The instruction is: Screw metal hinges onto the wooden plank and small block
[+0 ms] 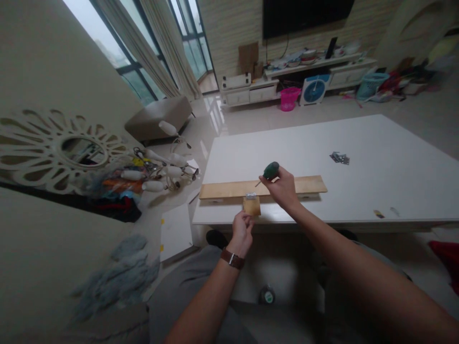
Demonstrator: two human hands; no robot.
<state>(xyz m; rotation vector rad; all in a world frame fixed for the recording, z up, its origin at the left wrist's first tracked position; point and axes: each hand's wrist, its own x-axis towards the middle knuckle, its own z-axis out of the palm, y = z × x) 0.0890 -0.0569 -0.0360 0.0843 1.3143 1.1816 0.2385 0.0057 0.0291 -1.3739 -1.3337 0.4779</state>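
Observation:
A long wooden board (304,184) lies across the near part of the white table (358,157). A small wooden block (252,206) sits against its front edge, joined by a metal hinge (251,196). My left hand (242,232) pinches the block's near edge. My right hand (283,187) is closed on a green-handled screwdriver (270,170), whose tip points down-left toward the hinge.
A small pile of metal hinges (340,157) lies further back on the table. On the floor to the left are a chandelier with white lamps (161,172) and a white sheet (175,231). Behind are a TV cabinet (297,76), pink bucket (289,98) and fan (314,90).

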